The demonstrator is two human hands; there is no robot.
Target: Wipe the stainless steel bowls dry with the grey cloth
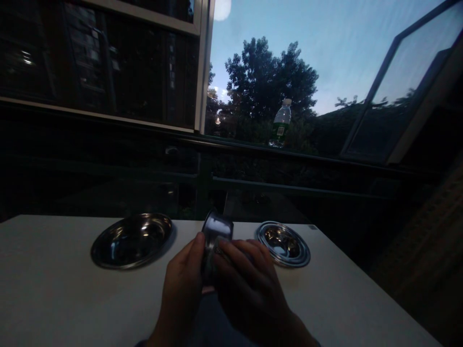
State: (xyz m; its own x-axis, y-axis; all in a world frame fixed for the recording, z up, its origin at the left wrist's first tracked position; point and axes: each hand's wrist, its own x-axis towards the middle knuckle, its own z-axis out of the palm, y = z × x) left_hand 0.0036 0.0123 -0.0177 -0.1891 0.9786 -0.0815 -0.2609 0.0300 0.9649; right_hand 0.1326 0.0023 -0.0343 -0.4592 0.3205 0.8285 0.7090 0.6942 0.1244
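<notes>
A small metal bowl (pixel 221 227) is tilted on its side above the middle of the table, its rim toward the upper left. My left hand (pixel 183 274) grips it from the left, with the thumb along its outer wall. On the other side, my right hand (pixel 249 279) is closed and pressed against the bowl's side. A bit of something greyish, perhaps a cloth (pixel 217 243), shows under its fingertips; the dim light hides most of it. My hands cover the lower part of the bowl.
A wide, shiny metal dish (pixel 133 241) lies left of my hands on the white table (pixel 90 303). Stacked metal plates or shallow bowls (pixel 284 245) lie to the right. Beyond the table, a plastic bottle (pixel 281 123) with a green label stands on the sill of an open window (pixel 401 91).
</notes>
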